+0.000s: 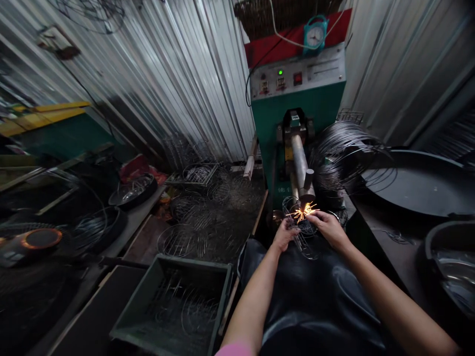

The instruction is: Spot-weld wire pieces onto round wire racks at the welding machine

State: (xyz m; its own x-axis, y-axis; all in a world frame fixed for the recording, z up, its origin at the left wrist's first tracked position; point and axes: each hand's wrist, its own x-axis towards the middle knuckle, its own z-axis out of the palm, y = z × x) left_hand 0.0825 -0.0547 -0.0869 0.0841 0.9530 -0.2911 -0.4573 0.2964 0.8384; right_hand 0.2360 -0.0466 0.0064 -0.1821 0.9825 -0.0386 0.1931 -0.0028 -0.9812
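Note:
My left hand (285, 236) is closed on a wire frame (305, 244) made of thin bent metal wires, held just under the tip of a spot welder (302, 158). Orange sparks (304, 211) burst out at the welder's tip, between my two hands. On the right side of the sparks, my right hand (328, 228) pinches with thumb and forefinger; what lies between the fingertips is too small to make out. The welder's green body carries a lit green lamp (280, 72) and a red switch (297, 78).
At lower left stands a green plastic crate (148, 301) with wire pieces inside. Several wire frames (181, 240) lie beyond it. A coil of wire rings (347, 153) hangs right of the welder, beside a large round pan (411, 190). A blue clock (315, 35) sits on top.

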